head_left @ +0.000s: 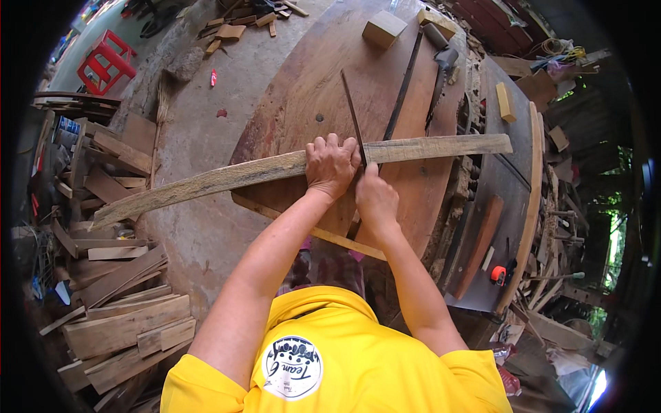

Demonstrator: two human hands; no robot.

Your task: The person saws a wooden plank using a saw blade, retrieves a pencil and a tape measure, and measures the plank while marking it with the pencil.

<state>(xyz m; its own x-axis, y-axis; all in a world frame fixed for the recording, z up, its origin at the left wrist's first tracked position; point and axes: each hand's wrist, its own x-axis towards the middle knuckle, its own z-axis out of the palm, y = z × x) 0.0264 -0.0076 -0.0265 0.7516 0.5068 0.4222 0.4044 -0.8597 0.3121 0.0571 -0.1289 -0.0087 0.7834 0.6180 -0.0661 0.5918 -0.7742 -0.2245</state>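
A long, rough wooden board [434, 146] lies across the wooden worktable [296, 89], its left end reaching out past the table's edge. My left hand [332, 165] grips the board near its middle, fingers curled over the far edge. Right beside those fingers, a handsaw [353, 113] crosses the board, its thin dark blade seen edge-on and pointing away from me. My right hand [376, 197] is closed around the saw's near end, just on my side of the board; the handle is hidden in the fist. How deep the blade sits in the wood I cannot tell.
Wooden blocks [384, 29] and a long dark metal bar [405, 86] rest on the table's far part. To the right, a dark bench [485, 268] carries a curved wood piece [480, 246] and an orange tape measure [498, 274]. Offcuts [131, 323] pile up at left, beyond them a red stool [108, 62].
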